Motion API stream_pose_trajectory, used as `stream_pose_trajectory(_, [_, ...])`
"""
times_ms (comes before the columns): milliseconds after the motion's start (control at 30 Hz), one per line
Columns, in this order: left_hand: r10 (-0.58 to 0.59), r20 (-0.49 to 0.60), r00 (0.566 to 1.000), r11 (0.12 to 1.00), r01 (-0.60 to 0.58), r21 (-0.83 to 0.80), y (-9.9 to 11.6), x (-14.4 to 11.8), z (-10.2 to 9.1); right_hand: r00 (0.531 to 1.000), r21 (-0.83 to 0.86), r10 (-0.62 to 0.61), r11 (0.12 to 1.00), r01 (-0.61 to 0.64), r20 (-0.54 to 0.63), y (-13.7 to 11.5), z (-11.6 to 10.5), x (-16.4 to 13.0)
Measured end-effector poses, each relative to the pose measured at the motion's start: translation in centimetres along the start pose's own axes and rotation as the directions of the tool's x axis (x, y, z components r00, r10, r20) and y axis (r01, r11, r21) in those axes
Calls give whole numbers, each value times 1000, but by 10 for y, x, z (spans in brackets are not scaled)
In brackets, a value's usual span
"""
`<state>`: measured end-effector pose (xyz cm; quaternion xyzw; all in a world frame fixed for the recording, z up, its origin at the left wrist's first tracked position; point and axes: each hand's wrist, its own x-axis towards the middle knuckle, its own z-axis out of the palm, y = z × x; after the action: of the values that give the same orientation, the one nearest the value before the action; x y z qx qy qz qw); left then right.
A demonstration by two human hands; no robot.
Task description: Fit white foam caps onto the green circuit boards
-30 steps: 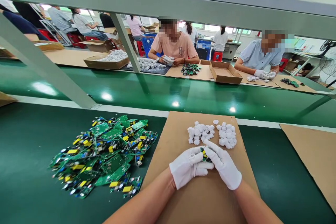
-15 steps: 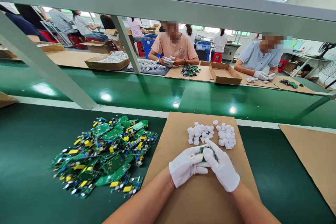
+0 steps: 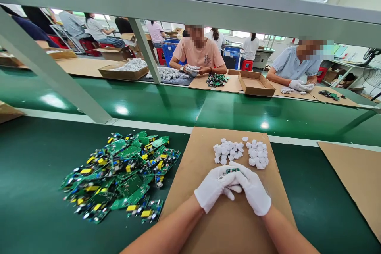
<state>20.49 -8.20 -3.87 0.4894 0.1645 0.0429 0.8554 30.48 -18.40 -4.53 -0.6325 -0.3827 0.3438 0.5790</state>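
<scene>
While both gloved hands are pressed together over the cardboard [image 3: 226, 230], a small green board [image 3: 232, 171] is pinched between them, only its top edge peeking out. The left hand [image 3: 212, 187] and right hand [image 3: 253, 191] are both closed snug around it, fingers overlapping. It's probably light and stiff, but fragile, so it's best gripped by the bare edges, not by the parts soldered on top. Gloves could make it a bit slippery too. White caps [image 3: 240, 152] are piled just beyond the hands, almost touching. A heap of boards [image 3: 122, 174] is spread on the green belt [image 3: 35, 166] to the left, close to the cardboard's edge. More open room is left on the right side. Others are seated well apart across the line.
</scene>
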Motion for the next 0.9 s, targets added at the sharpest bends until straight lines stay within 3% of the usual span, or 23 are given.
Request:
stream_pose_trajectory(233, [51,47,998,997,-47,-68,-7,4,-7,1000,-87,-28,996,26,-13,-1,-3,-1])
stream_pose_trajectory(433, [66,77,995,998,-67,9,-2,3,-4,1000,-202,13,979,-15,-13,1,-2,-1])
stream_pose_trajectory(600, [18,72,997,1000,-20,20,5,1,-1,994,-4,56,998,-55,96,-4,-6,1])
stream_pose_trajectory(733, [64,119,991,996,-70,46,2,2,-2,998,-93,55,994,-51,42,-4,-7,1])
stream_pose_trajectory(900, [115,54,992,986,-121,113,-1,2,0,997,-117,61,992,-56,45,0,-5,0])
